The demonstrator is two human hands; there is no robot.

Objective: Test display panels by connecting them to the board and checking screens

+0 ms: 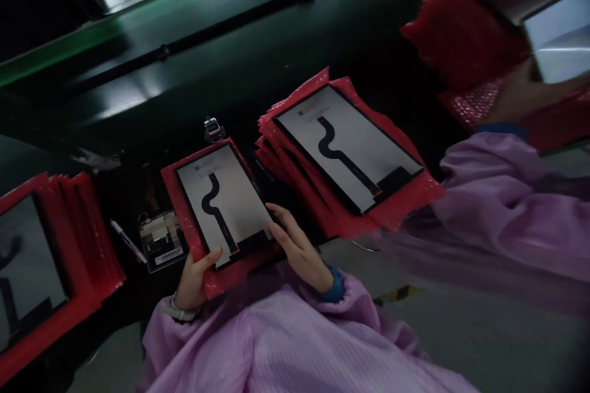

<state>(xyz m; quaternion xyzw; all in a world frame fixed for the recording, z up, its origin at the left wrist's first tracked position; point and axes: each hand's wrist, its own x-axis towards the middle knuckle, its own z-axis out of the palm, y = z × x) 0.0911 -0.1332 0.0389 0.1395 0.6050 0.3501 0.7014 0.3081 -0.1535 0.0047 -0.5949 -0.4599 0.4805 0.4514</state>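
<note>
Display panel [225, 196] in a red foam sleeve [184, 209], held just beside a stack of sleeved panels [295, 193]. Left hand [196, 279] and right hand [299, 245] grip narrowly at its lower edges; edge contact spares the exposed face.

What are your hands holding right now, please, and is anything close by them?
Left hand, right hand holding screen panel on red padding. Panel stack alongside, right. Co-worker's hand beyond it.
</note>
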